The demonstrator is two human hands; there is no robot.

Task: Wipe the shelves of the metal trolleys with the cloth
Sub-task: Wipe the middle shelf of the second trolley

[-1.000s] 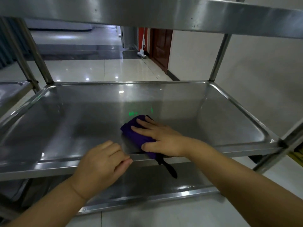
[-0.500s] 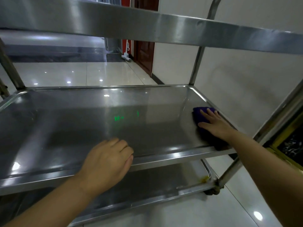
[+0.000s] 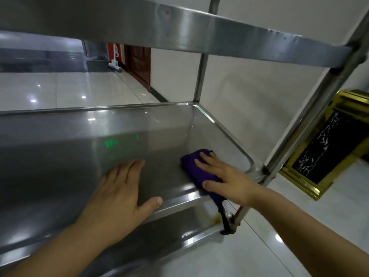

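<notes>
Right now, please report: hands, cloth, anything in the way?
Left hand open, flat on shelf. Right hand flat, pressing cloth at shelf's right front corner. Corner post close by.

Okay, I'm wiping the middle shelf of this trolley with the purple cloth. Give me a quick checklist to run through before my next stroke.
1. Cloth under the hand: ok. The right hand presses flat on the purple cloth.
2. Cloth on the shelf: ok. It lies near the front right corner of the middle shelf, though its dark tail hangs over the front rim.
3. Brace: ok. The left hand lies flat on the shelf, apart from the cloth.
4. Leftward path: not ok. The left hand lies in it.
5. Corner clean: cannot tell. Reflections hide the surface.
</notes>
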